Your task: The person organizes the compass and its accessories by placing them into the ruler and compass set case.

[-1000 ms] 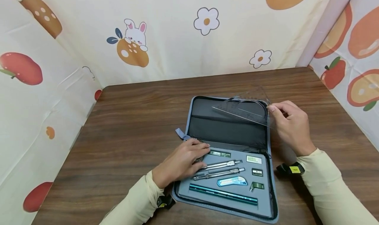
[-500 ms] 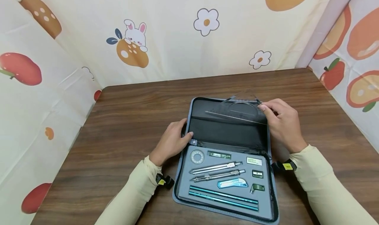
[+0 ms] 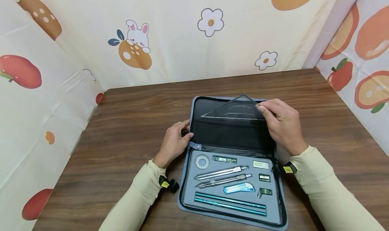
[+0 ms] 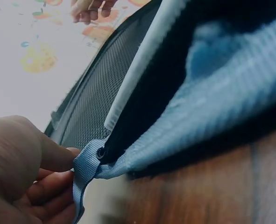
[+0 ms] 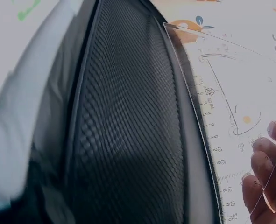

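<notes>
My right hand [image 3: 281,124] pinches a clear triangular set square [image 3: 235,112] by its right corner, over the upper part of the case's open lid [image 3: 228,134]. In the right wrist view, the set square [image 5: 212,100] shows printed scales and stands along the mesh pocket's edge. At the lid's left side my left hand [image 3: 174,141] grips the edge, thumb on the inner face and fingers outside. The left wrist view has this hand [image 4: 39,168] beside the blue fabric tab [image 4: 85,163]. The blue-grey zip case [image 3: 181,194] lies open on the table.
In the case's grey tray [image 3: 237,213] sit a round white ring [image 3: 202,161], two silver compasses [image 3: 222,173], a blue cutter [image 3: 239,188], teal pencils [image 3: 230,204], a sharpener [image 3: 264,178] and an eraser [image 3: 260,164]. A printed curtain [image 3: 176,31] surrounds the wooden table [image 3: 121,133].
My left hand has left the tray's upper left corner and taken hold of the lid's left edge. My right hand has carried the set square leftward over the lid.
</notes>
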A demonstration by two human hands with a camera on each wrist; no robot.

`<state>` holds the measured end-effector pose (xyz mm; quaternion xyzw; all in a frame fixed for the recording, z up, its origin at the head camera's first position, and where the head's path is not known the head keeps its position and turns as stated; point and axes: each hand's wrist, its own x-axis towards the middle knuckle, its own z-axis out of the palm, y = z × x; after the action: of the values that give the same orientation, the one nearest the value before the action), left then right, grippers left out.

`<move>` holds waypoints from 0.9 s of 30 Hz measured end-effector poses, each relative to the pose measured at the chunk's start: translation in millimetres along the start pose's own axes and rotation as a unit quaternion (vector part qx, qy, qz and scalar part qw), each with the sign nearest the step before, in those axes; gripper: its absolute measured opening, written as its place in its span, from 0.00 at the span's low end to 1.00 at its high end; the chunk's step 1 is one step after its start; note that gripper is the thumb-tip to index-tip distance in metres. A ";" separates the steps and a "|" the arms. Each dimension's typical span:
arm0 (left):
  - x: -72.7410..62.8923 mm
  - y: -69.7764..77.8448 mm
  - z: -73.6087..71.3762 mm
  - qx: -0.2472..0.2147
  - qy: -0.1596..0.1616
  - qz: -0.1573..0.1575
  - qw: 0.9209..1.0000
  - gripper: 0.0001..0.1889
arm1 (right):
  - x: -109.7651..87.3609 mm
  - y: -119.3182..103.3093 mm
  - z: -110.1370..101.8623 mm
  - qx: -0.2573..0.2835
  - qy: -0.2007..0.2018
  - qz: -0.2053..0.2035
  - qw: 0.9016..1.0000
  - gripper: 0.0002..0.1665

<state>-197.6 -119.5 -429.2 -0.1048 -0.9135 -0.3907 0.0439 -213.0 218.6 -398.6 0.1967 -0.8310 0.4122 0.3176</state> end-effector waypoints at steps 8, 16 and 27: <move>-0.4 0.4 -2.0 -0.038 0.010 -0.006 0.999 0.16 | -2.9 -7.2 3.3 0.020 0.032 -0.025 0.999 0.10; 0.2 1.4 -5.2 -0.063 0.005 0.002 0.998 0.12 | -6.0 -9.4 4.3 -0.006 0.047 -0.041 0.998 0.09; -1.1 1.9 -2.7 -0.067 0.041 0.018 0.997 0.10 | -5.0 -17.7 5.9 -0.076 0.051 -0.095 0.991 0.08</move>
<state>-196.1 -120.4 -426.2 -0.1081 -0.8808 -0.4538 0.0809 -201.2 203.9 -394.8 0.2290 -0.8202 0.3253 0.4111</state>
